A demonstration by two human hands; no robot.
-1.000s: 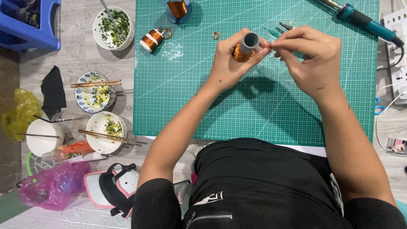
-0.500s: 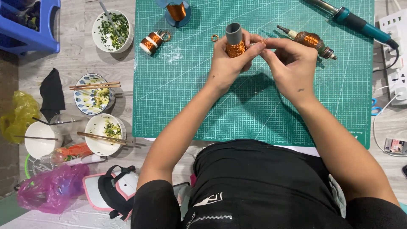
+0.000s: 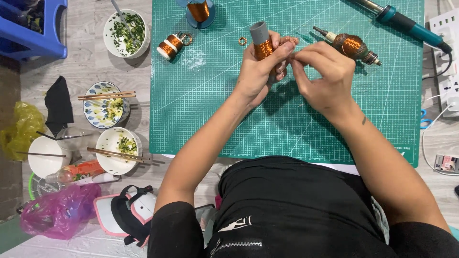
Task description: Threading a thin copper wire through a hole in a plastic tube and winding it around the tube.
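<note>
The left hand (image 3: 258, 71) grips a grey tube (image 3: 262, 40) wound with copper wire over the far mat (image 3: 215, 105), while the right hand (image 3: 322, 79) pinches the wire's end, which may snap if tugged.

The tube (image 3: 261, 41) was a short grey cylinder, its lower part wound with copper wire. It stood nearly upright, tilted slightly left, open end up, gripped above the far middle of the green mat (image 3: 215, 110).

Pale grey wood-grain floor (image 3: 91, 71) under a green cutting mat (image 3: 215, 110).
</note>
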